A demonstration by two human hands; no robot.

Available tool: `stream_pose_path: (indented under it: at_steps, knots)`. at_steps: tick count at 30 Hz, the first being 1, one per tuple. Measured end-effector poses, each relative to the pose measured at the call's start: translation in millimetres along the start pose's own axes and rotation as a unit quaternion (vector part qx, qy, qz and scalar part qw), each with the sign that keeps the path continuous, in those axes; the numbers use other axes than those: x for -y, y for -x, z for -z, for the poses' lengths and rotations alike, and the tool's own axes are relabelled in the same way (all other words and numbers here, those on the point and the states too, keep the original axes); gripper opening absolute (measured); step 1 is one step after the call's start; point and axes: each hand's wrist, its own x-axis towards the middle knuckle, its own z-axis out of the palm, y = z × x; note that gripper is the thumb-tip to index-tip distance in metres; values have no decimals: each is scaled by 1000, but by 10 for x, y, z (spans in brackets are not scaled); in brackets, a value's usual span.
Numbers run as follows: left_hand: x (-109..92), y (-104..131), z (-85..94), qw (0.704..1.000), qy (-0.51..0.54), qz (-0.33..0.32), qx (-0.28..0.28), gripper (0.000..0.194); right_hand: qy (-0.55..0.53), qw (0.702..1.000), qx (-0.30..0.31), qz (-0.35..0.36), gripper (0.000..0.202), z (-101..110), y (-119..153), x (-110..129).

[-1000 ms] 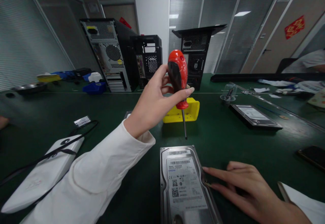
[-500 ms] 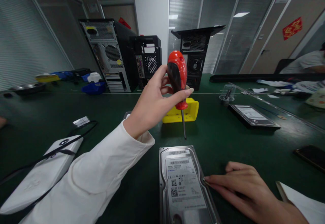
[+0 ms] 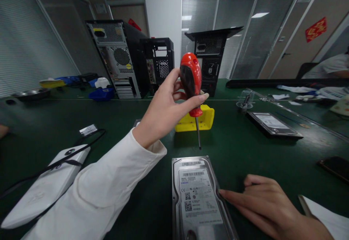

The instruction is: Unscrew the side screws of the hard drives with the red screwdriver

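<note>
My left hand (image 3: 174, 100) is closed round the red-and-black handle of a screwdriver (image 3: 191, 84), raised above the table with its shaft pointing down. The tip hangs just beyond the far edge of a silver hard drive (image 3: 200, 196), apart from it. This drive lies label up in front of me, its near end cut off by the frame. At the drive's right edge are the fingertips of my right hand (image 3: 261, 203), pressed together; whatever they may pinch is hidden. A yellow bin (image 3: 207, 118) with small bits in it stands behind the screwdriver.
A second hard drive (image 3: 272, 123) lies at right, near a clear plastic cup (image 3: 245, 100). A phone (image 3: 335, 167) sits at the right edge. At left is a white device (image 3: 49, 185) with a black cable. Computer cases (image 3: 120, 58) stand at the back.
The index finger of my right hand now reaches over the spot at the drive's edge where a small shiny speck showed. My left hand and the screwdriver are nearly still.
</note>
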Motion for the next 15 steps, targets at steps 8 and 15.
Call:
stream_pose_path:
  at_steps: [8, 15]
  knots:
    - [-11, -8, -10, 1000, -1, 1, -3, 41, 51, 987, 124, 85, 38, 35, 124, -78]
    - [14, -6, -6, 1000, 2, -1, 6, 39, 71, 985, 113, 112, 42, 99, 46, -85]
